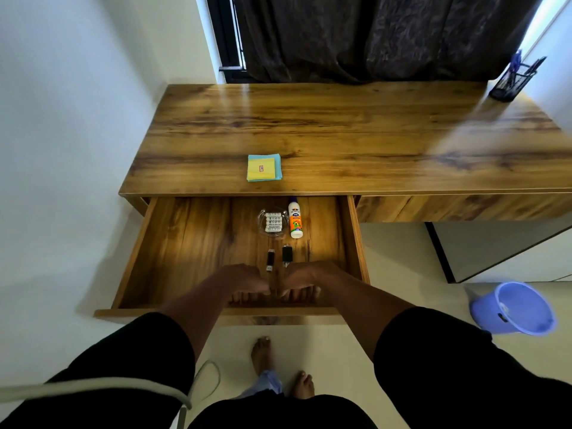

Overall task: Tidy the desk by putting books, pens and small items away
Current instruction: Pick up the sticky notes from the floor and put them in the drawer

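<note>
Looking down into the open drawer [192, 243], I take it as the reference landmark. Both hands sit at its near end, just behind the front panel: the left hand [244, 281] and the right hand [305, 280] lie side by side, fingers bent downward behind that panel; whether they grip it I cannot tell. Just beyond the hands, on the drawer floor, lie a USB stick [270, 260] and a small black clip-like item [287, 254]. Farther in lie a clear pack of batteries [273, 222] and, touching its right side, a glue bottle [295, 218]. On the tabletop [340, 134], just past the drawer's far edge, lies a sticky-note pad [264, 167]. A mesh pen holder [512, 82] stands at the tabletop's far right corner.
</note>
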